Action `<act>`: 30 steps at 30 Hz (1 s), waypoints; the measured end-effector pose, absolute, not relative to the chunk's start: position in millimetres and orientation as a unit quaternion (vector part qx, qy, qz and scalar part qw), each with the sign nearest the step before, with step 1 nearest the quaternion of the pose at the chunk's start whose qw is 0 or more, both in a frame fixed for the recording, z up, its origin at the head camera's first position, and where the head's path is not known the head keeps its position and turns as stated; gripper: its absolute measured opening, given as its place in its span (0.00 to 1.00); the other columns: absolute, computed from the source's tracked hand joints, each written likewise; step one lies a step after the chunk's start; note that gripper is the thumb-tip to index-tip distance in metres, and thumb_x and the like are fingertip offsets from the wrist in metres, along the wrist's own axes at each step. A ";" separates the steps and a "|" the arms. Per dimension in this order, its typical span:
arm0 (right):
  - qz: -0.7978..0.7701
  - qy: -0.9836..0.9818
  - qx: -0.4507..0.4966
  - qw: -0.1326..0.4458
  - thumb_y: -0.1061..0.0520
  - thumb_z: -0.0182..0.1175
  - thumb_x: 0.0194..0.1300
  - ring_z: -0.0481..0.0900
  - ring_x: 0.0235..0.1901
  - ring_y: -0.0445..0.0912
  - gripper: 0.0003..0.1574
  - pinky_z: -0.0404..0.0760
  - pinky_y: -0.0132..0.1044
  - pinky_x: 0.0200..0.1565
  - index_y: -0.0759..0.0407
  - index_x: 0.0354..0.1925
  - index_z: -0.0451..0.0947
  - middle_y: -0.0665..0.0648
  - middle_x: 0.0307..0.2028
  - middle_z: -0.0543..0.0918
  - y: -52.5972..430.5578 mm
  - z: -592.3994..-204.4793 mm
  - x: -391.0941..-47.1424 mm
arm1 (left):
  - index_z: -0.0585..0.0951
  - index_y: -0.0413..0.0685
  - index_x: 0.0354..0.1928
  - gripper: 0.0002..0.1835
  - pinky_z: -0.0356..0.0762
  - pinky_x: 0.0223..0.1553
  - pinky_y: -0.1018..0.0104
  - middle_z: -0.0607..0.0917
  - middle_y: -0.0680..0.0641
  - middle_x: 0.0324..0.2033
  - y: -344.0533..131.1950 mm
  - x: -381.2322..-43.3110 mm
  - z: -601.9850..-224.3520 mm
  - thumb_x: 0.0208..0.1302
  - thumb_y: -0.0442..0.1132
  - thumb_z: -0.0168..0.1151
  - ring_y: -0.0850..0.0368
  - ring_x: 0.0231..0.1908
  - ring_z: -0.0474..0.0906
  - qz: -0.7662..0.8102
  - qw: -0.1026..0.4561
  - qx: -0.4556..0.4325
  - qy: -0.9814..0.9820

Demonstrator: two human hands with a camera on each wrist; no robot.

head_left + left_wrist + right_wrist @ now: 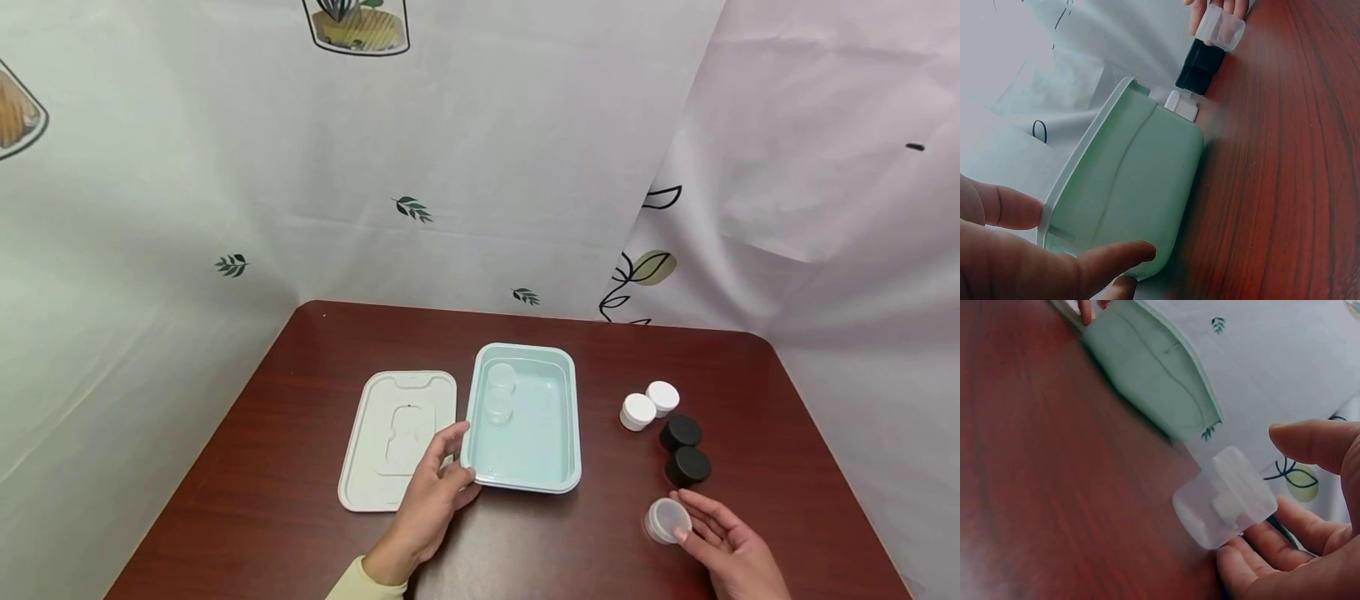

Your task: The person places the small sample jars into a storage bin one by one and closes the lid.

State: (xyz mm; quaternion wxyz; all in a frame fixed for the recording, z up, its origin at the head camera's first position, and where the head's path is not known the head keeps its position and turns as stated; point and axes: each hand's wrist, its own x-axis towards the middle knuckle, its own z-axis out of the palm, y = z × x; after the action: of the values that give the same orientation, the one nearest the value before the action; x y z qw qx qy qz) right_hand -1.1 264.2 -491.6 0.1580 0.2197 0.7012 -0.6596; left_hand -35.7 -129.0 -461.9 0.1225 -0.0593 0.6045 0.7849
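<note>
My left hand (431, 492) is at the near-left corner of a pale green plastic tub (525, 450), its fingers spread along the rim and outer wall. In the left wrist view, one fingertip touches the tub's rim while another finger lies nearly straight along the side. Two small clear jars (498, 406) stand inside the tub at its left. My right hand (731, 546) is around another clear lidded jar (663, 527) on the table. In the right wrist view, its fingers are right at the jar's side, and the thumb is raised apart from it.
A flat white lid (367, 450) lies left of the tub on the dark red wooden table (277, 500). Two white-topped jars (637, 412) and two black jars (687, 467) stand in a bent row beyond my right hand. Printed cloth (480, 150) hangs behind the table.
</note>
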 end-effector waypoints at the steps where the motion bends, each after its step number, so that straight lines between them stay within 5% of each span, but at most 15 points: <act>1: -0.652 0.707 0.221 0.162 0.57 0.73 0.66 0.82 0.50 0.28 0.49 0.84 0.30 0.51 0.58 0.79 0.62 0.26 0.47 0.82 263.5 -492.1 -0.6 | 0.60 0.47 0.80 0.38 0.80 0.58 0.52 0.60 0.33 0.73 -128.9 -35.7 -462.0 0.67 0.27 0.53 0.50 0.60 0.77 0.785 0.122 -0.060 0.605; 5: -0.622 0.733 0.217 0.170 0.57 0.76 0.63 0.79 0.49 0.24 0.55 0.84 0.29 0.51 0.59 0.80 0.60 0.31 0.52 0.80 261.5 -493.0 1.7 | 0.60 0.48 0.80 0.39 0.80 0.58 0.52 0.60 0.34 0.73 -128.3 -35.9 -462.1 0.67 0.27 0.53 0.49 0.60 0.76 0.786 0.123 -0.061 0.603; 11: -0.584 0.770 0.201 0.158 0.56 0.79 0.59 0.78 0.48 0.22 0.58 0.82 0.24 0.50 0.61 0.79 0.61 0.54 0.65 0.79 255.7 -490.8 1.5 | 0.60 0.49 0.80 0.39 0.80 0.58 0.52 0.60 0.34 0.73 -127.6 -36.5 -461.6 0.67 0.27 0.53 0.48 0.61 0.76 0.785 0.120 -0.066 0.604; 17: -0.571 0.779 0.209 0.149 0.55 0.80 0.58 0.79 0.47 0.23 0.57 0.83 0.25 0.49 0.63 0.78 0.64 0.59 0.65 0.80 252.4 -486.9 1.1 | 0.60 0.48 0.80 0.39 0.80 0.58 0.52 0.60 0.33 0.72 -127.4 -36.3 -461.8 0.67 0.27 0.54 0.48 0.60 0.75 0.784 0.119 -0.069 0.605; 20: -0.563 0.784 0.212 0.152 0.50 0.79 0.60 0.78 0.47 0.23 0.56 0.83 0.26 0.48 0.60 0.79 0.64 0.56 0.65 0.81 253.6 -482.3 -1.0 | 0.60 0.48 0.80 0.39 0.80 0.58 0.52 0.60 0.33 0.72 -127.7 -36.2 -461.6 0.67 0.28 0.54 0.48 0.60 0.75 0.784 0.118 -0.068 0.605; 23: -0.567 0.783 0.211 0.149 0.49 0.78 0.61 0.78 0.47 0.23 0.56 0.82 0.27 0.47 0.58 0.79 0.64 0.42 0.59 0.83 254.6 -476.1 -3.3 | 0.60 0.48 0.80 0.39 0.80 0.58 0.51 0.61 0.33 0.73 -128.2 -35.8 -461.6 0.67 0.27 0.54 0.48 0.61 0.75 0.784 0.119 -0.067 0.606; 27: -0.594 0.773 0.188 0.119 0.54 0.77 0.62 0.80 0.48 0.27 0.52 0.83 0.28 0.47 0.59 0.78 0.65 0.30 0.49 0.82 252.8 -465.5 -7.2 | 0.60 0.49 0.80 0.39 0.80 0.59 0.50 0.61 0.34 0.74 -129.0 -35.6 -462.0 0.67 0.27 0.53 0.47 0.62 0.75 0.783 0.121 -0.068 0.606; 30: -0.622 0.761 0.160 0.088 0.59 0.76 0.63 0.81 0.49 0.29 0.47 0.84 0.29 0.46 0.60 0.76 0.69 0.31 0.49 0.83 250.6 -456.6 -13.2 | 0.60 0.49 0.80 0.39 0.80 0.59 0.50 0.60 0.34 0.74 -128.5 -36.1 -462.2 0.67 0.27 0.54 0.46 0.63 0.74 0.783 0.122 -0.069 0.606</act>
State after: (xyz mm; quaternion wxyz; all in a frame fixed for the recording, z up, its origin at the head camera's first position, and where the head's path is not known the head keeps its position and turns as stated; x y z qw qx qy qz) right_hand -13.2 250.6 -456.6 0.0882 0.1599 0.7612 -0.6222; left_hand -36.1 -128.5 -462.2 0.1223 -0.0688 0.6061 0.7829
